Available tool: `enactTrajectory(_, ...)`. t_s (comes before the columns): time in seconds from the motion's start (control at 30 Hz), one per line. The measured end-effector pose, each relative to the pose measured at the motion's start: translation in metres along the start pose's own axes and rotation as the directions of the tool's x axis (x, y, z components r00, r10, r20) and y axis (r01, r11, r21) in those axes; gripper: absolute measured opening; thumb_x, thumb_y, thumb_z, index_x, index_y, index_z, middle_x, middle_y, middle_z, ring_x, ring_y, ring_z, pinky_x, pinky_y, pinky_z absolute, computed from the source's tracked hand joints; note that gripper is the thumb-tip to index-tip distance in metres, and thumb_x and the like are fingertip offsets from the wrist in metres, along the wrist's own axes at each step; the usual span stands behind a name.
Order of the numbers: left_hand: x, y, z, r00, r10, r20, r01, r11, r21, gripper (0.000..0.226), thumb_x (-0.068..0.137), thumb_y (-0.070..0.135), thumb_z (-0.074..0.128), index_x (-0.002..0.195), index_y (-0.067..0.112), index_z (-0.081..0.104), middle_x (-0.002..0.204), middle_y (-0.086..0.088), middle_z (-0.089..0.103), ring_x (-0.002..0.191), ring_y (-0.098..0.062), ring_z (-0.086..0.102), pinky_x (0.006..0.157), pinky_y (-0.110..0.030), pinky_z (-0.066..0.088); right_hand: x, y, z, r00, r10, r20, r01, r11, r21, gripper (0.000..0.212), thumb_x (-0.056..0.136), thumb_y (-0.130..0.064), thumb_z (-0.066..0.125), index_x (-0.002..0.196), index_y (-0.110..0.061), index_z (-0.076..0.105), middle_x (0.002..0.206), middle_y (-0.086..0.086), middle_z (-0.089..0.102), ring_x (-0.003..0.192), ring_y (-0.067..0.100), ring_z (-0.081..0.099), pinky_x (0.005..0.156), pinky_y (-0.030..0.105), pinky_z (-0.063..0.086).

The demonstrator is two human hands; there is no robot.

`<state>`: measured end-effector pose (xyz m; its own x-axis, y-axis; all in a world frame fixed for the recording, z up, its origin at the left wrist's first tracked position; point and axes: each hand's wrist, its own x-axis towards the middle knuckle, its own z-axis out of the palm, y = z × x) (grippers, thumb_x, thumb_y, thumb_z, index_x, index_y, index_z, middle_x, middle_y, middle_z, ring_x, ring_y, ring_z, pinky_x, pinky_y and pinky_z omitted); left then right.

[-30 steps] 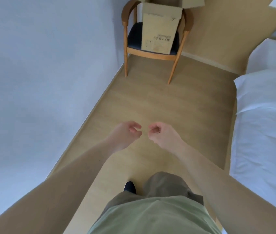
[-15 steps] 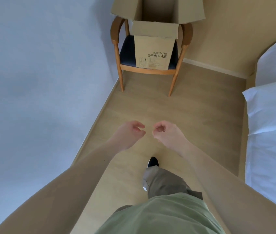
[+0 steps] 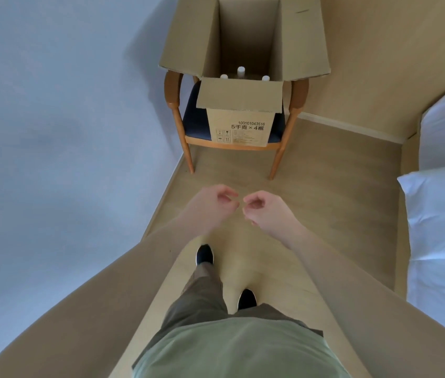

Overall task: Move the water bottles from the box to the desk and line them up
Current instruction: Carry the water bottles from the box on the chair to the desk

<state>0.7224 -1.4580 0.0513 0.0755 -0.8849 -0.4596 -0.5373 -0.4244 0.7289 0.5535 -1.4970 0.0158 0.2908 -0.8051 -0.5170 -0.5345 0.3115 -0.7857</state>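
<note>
Both hands hang empty mid-frame, short of the box.

Left hand (image 3: 214, 203) and right hand (image 3: 264, 208) are loosely curled, fingertips near each other, holding nothing. At upper centre the open cardboard box (image 3: 239, 126) sits on a wooden chair (image 3: 177, 110), and three white bottle caps (image 3: 241, 69) show deep inside; the water bottles stand low behind the near flap. No table is in view. Likely risks: the near flap blocks the reach, a pull on a bottle could drag or tip the box off the seat, and the bottles may be heavy for one hand.
</note>
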Motion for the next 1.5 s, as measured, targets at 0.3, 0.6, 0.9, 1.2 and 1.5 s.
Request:
enactTrajectory(0.3,0.127,0.016,-0.072,0.981,0.182,0.061,-0.184,0.982,0.03,0.026,0.093,0.034,0.062,0.119,0.028,0.066,0.103,0.017,0.065,0.084,0.004,0.06,0.076,-0.02,0.048,0.102,-0.067,-0.009,0.994,0.075,-0.082,-0.075,0.997,0.011,0.011,0.086,-0.035,0.062,0.098,-0.035,0.063,0.093,-0.008,0.07,0.07,0.008,0.063,0.052,0.018,0.044)
enactTrajectory(0.6,0.235,0.034,-0.157,0.947,0.307,0.091,-0.311,0.95,0.027,0.029,0.094,0.036,0.062,0.122,0.028,0.066,0.106,0.015,0.065,0.096,0.004,0.059,0.077,-0.016,0.047,0.189,-0.153,-0.01,0.981,0.075,-0.178,-0.062,0.995,0.075,0.014,0.087,-0.033,0.061,0.1,-0.035,0.064,0.088,-0.01,0.072,0.075,0.011,0.067,0.06,0.024,0.053)
enactTrajectory(0.9,0.31,0.062,-0.19,0.933,0.352,0.08,-0.348,0.936,-0.054,0.021,0.093,0.041,0.063,0.114,0.036,0.066,0.097,0.019,0.068,0.084,0.008,0.063,0.071,-0.015,0.048,0.26,-0.198,-0.042,0.958,0.005,-0.287,0.013,0.998,0.058,0.012,0.086,-0.036,0.061,0.095,-0.043,0.063,0.085,-0.014,0.071,0.074,0.007,0.067,0.065,0.027,0.057)
enactTrajectory(1.2,0.388,0.094,-0.207,0.955,0.29,0.071,-0.29,0.957,-0.004,0.025,0.091,0.037,0.061,0.115,0.033,0.067,0.093,0.018,0.067,0.087,0.004,0.062,0.07,-0.017,0.044,0.348,-0.214,-0.085,0.962,0.007,-0.273,0.005,0.999,0.046,0.02,0.086,-0.028,0.061,0.103,-0.036,0.065,0.095,-0.012,0.071,0.086,0.009,0.069,0.083,0.038,0.059)
enactTrajectory(1.5,0.468,0.134,-0.192,0.977,0.202,0.069,-0.209,0.971,0.119,0.03,0.093,0.035,0.06,0.122,0.028,0.065,0.104,0.012,0.065,0.097,-0.004,0.06,0.084,-0.023,0.05,0.424,-0.212,-0.134,0.983,0.027,-0.181,-0.019,0.999,0.042,0.019,0.087,-0.029,0.06,0.105,-0.035,0.064,0.09,-0.012,0.071,0.085,0.006,0.067,0.068,0.02,0.051)
